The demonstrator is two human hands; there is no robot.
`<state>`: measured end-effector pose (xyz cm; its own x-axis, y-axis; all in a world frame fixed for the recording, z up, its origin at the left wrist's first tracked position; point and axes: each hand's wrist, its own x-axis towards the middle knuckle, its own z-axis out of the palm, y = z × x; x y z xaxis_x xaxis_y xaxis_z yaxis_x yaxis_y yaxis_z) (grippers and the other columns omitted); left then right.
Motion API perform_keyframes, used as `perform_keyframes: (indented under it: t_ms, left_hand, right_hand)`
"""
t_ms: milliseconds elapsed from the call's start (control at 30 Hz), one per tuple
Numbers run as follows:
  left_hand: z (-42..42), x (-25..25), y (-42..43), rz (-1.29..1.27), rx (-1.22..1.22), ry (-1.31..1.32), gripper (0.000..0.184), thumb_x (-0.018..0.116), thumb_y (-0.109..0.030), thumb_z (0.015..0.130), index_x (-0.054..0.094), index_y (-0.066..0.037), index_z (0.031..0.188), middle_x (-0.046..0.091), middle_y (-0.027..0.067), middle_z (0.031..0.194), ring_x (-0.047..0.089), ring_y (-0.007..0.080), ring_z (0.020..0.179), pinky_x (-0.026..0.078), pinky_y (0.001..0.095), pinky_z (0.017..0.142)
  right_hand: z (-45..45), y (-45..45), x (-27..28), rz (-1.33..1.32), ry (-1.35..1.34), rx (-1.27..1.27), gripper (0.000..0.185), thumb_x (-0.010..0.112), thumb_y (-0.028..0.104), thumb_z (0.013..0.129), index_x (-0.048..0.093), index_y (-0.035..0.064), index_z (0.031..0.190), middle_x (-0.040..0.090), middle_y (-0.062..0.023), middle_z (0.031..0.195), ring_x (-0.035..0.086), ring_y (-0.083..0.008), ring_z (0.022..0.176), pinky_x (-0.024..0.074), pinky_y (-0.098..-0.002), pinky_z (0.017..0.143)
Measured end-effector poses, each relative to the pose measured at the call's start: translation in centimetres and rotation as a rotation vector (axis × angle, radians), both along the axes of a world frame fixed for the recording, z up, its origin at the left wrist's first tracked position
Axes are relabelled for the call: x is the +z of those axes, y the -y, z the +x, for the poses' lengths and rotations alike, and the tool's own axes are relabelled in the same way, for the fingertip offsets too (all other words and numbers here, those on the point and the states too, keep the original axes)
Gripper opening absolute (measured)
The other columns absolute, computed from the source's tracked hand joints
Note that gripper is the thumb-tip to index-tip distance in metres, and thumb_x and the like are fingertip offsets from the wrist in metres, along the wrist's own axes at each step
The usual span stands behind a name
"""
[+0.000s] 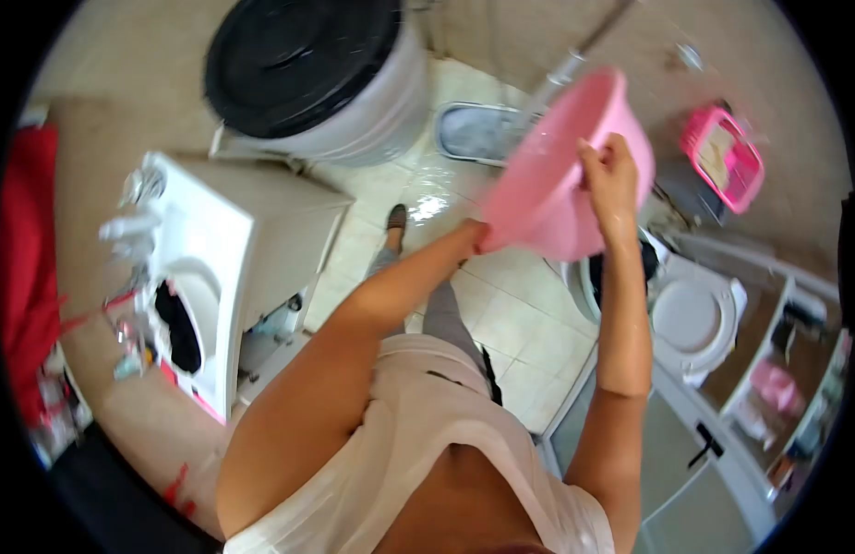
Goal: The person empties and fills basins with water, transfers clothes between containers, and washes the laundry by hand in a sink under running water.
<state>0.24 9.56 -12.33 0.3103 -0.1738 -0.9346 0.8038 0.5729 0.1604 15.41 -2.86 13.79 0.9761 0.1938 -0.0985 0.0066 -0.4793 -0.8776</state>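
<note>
A wide pink plastic basin (575,175) is held tilted above the tiled floor, its opening turned to the left. My left hand (471,238) is closed around the lower left edge of the basin, fingers partly hidden. My right hand (612,180) is closed at the near side of the basin, with its fingers curled at the rim. Below the basin the floor (432,198) looks wet and shiny. What the basin holds, if anything, is not visible.
A large white barrel (372,115) with a black lid stands ahead. Beside it is a grey tray-like thing (474,132) near a pole. A sink (183,240) holding dark cloth is left; a toilet (693,314), shelves and a glass door (695,489) are right.
</note>
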Motion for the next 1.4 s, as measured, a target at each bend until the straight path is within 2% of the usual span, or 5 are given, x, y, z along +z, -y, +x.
perform_keyframes:
  t_ms: [333,467,667,967,1400]
  left_hand:
    - [2.9,2.8,7.1,-0.737,-0.147,0.364,0.013,0.063,-0.022,0.081,0.054,-0.013,0.075,0.05,0.0027,0.064,0.043,0.0156,0.051,0.04,0.0317,0.047]
    - [5.1,-0.1,4.6,-0.351,-0.238,0.743,0.009,0.059,-0.017,0.081,0.059,-0.009,0.082,0.061,0.0047,0.072,0.056,0.0171,0.058,0.045,0.0331,0.047]
    - [4.3,19.6,-9.3,0.365,0.251,0.622,0.024,0.053,-0.003,0.082,0.06,-0.003,0.105,0.064,0.0111,0.089,0.064,0.0213,0.073,0.054,0.0347,0.059]
    - [-0.2,31.0,-26.5,1.271,0.643,0.668,0.03,0.06,-0.005,0.079,0.058,-0.004,0.109,0.062,0.0138,0.103,0.061,0.0226,0.09,0.049,0.0333,0.076]
    - [-3.3,26.4,-47.7,1.94,0.643,0.549,0.031,0.062,-0.008,0.077,0.06,-0.007,0.108,0.06,0.0161,0.112,0.055,0.0325,0.107,0.043,0.037,0.093]
  right_hand:
    - [-6.2,-9.2,10.9,-0.072,0.145,0.257,0.02,0.061,0.016,0.089,0.048,0.0002,0.091,0.049,-0.0019,0.062,0.047,-0.0074,0.049,0.0384,-0.0217,0.044]
    - [-7.8,-7.5,15.1,0.138,0.165,0.258,0.013,0.059,0.013,0.091,0.051,0.0039,0.091,0.043,0.0019,0.064,0.041,-0.0048,0.051,0.0373,-0.0191,0.046]
    - [-8.8,-2.1,18.5,0.367,0.364,0.133,0.01,0.057,0.008,0.09,0.052,0.0032,0.097,0.049,0.0016,0.072,0.044,-0.0036,0.057,0.0387,-0.0179,0.046]
    - [-7.5,-8.1,16.0,0.532,0.116,0.106,0.016,0.056,0.019,0.091,0.049,0.0076,0.084,0.044,0.0013,0.062,0.042,-0.0062,0.049,0.0373,-0.0203,0.045]
    - [-1.8,-28.4,1.6,0.492,-0.448,0.273,0.016,0.056,0.025,0.091,0.055,0.0105,0.085,0.047,0.0027,0.064,0.044,-0.0083,0.052,0.04,-0.0234,0.047]
